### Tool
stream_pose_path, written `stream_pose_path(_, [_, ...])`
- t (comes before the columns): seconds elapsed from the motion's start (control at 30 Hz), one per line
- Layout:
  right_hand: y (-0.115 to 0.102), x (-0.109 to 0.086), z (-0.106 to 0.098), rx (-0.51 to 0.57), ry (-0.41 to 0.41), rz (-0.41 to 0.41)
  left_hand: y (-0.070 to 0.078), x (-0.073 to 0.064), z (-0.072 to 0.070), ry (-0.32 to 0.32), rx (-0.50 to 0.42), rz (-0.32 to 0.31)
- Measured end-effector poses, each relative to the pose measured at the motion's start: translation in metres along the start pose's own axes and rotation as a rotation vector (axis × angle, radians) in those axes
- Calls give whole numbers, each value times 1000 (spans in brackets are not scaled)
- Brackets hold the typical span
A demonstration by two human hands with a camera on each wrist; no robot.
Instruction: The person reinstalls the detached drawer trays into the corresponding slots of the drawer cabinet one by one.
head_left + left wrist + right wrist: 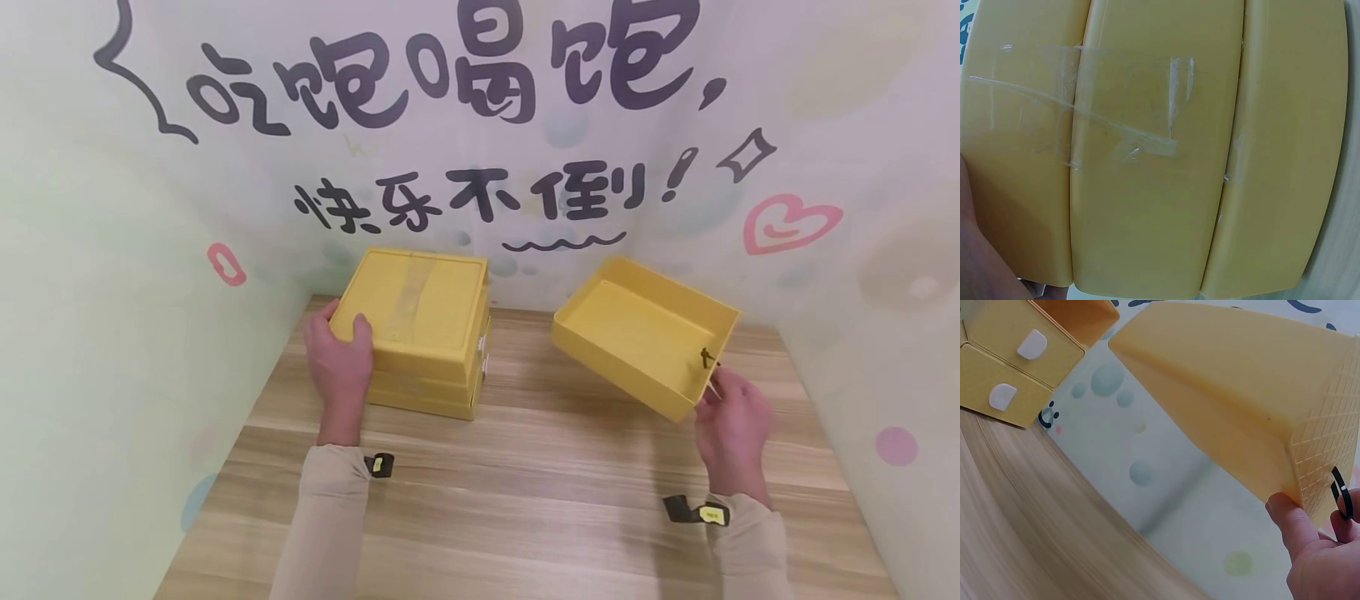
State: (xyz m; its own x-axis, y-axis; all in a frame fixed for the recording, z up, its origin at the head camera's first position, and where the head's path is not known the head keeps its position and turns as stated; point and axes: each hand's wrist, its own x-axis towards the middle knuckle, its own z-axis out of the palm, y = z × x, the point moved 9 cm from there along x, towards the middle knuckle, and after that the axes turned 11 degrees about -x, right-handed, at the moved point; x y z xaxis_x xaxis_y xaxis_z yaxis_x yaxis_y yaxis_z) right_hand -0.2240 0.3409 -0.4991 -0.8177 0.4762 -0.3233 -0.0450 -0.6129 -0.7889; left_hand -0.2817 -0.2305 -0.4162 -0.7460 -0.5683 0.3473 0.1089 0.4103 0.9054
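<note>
My left hand (341,354) grips the left side of a yellow stacked drawer unit (420,308), thumb on its top. Clear tape (1122,106) crosses the unit's tiers in the left wrist view. In the right wrist view, two drawer fronts carry white knobs (1032,344), and the top slot (1079,319) gapes without a drawer. To the right, my right hand (733,425) holds a yellow drawer (637,333) by its near right corner, tilted above the table. A small black looped thing (1344,494) is at its fingers by the drawer's textured end; its kind is unclear.
The wood-grain table (510,500) runs back to a printed wall (525,275) with large dark characters. Pale side walls close in the table at left and right. Black straps (697,510) with yellow labels sit at both wrists.
</note>
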Motion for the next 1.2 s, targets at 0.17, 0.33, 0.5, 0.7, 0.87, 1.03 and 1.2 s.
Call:
stream_pose_path(0.17, [5,-2,10,-15,-20,13,-1,0,0,2,10,-3])
stream_pose_path(0.33, [10,-4,22,-43,-52,20,-1,1,1,-3,20,-6])
stream_pose_path(0.5, [14,-7,34,-42,-83,9,-1,0,1,-7,14,0])
stream_pose_path(0.7, [22,-9,44,-77,-115,13,-1,-1,0,-1,10,-1])
stream_pose_path(0.87, [24,-11,50,-89,-129,9,-1,-1,0,-1,13,1])
stream_pose_path(1.03, [30,-11,55,-105,-128,14,-2,-1,1,-5,7,-1])
stream_pose_path(1.2, [35,-11,61,-98,-135,14,-2,0,1,-5,5,-7])
